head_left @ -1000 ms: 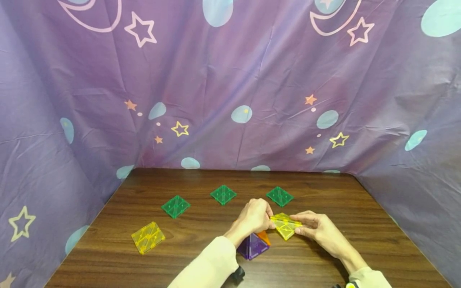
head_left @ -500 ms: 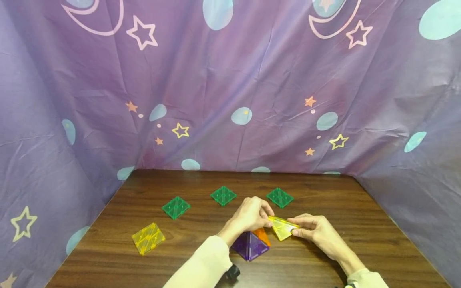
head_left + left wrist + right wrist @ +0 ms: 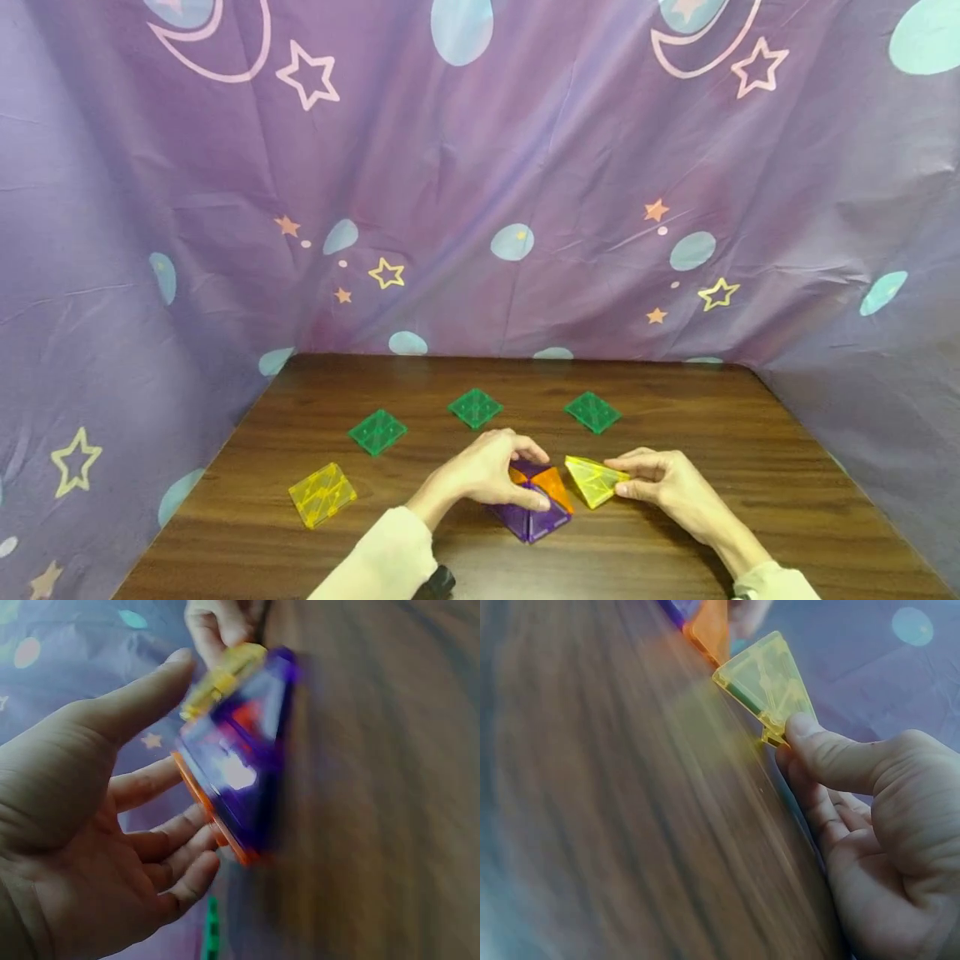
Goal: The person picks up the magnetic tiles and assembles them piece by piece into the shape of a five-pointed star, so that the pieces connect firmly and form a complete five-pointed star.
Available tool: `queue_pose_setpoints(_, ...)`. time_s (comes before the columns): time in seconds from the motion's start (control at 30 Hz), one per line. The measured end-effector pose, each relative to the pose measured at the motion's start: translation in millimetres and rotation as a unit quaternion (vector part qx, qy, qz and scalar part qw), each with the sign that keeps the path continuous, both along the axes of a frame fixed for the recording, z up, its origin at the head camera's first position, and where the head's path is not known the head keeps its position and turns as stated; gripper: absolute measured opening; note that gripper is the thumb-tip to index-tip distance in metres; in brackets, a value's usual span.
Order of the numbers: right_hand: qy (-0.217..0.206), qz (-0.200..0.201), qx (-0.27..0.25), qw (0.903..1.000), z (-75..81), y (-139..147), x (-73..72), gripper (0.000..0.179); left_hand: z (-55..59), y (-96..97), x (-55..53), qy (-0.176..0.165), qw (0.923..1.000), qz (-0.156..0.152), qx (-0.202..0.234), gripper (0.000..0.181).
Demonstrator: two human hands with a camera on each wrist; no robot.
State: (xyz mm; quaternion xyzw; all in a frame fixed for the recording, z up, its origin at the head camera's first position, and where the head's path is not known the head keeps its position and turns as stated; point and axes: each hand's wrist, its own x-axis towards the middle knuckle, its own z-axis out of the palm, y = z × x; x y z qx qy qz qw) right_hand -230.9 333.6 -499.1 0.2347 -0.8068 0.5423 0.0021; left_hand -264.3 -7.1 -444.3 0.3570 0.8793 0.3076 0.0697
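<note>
Purple and orange magnetic tiles form a small pyramid [image 3: 551, 523] on the table, nearest my left hand [image 3: 487, 471]. That hand curves around it with thumb and fingers spread; in the left wrist view the thumb stands apart from the pyramid [image 3: 240, 769], while the fingers lie behind its orange edge, and I cannot tell whether they touch. My right hand [image 3: 667, 483] pinches yellow magnetic tiles [image 3: 594, 482] by one corner, between thumb and fingers. In the right wrist view these yellow tiles [image 3: 769, 679] stand tilted up, close to the pyramid's orange side [image 3: 709, 631].
Green tiles lie flat toward the back: one at left [image 3: 378, 432], one in the middle [image 3: 476, 408], one at right [image 3: 592, 412]. A yellow tile [image 3: 322, 495] lies at the left on the wooden table [image 3: 247, 542]. A patterned purple cloth [image 3: 480, 167] hangs behind.
My left hand has let go of the yellow tiles and moved left to the pyramid. The yellow tiles, flat-looking earlier, now stand folded in my right hand.
</note>
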Motion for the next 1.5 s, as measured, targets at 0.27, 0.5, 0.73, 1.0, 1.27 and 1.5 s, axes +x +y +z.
queue_pose_setpoints(0.27,-0.021,0.039,-0.007,0.999,0.5,-15,2.2,0.037,-9.0,-3.2,2.5,0.005,0.9995,0.016,-0.028,0.064)
queue_pose_setpoints(0.5,-0.005,0.035,-0.007,0.9994,0.0,-18,3.2,0.036,-9.9,0.8,0.6,0.018,0.9994,0.006,-0.028,0.065)
queue_pose_setpoints(0.73,0.01,0.037,-0.01,0.9992,-0.7,-16,0.8,0.035,-10.8,4.0,-0.7,0.029,0.9992,-0.005,-0.025,0.066)
queue_pose_setpoints(1.0,0.004,0.024,-0.024,0.9994,-2.9,-16,1.4,0.034,-12.3,4.6,-0.1,0.027,0.9993,-0.014,-0.019,0.066)
queue_pose_setpoints(1.27,0.0,-0.014,-0.03,0.9995,-4.4,-18,2.5,0.03,-13.2,4.4,-0.8,0.044,0.9982,-0.037,-0.014,0.065)
queue_pose_setpoints(1.5,-0.038,-0.039,-0.012,0.9985,0.3,-19,3.3,0.034,-13.3,4.8,-1.3,0.038,0.9987,-0.032,-0.01,0.065)
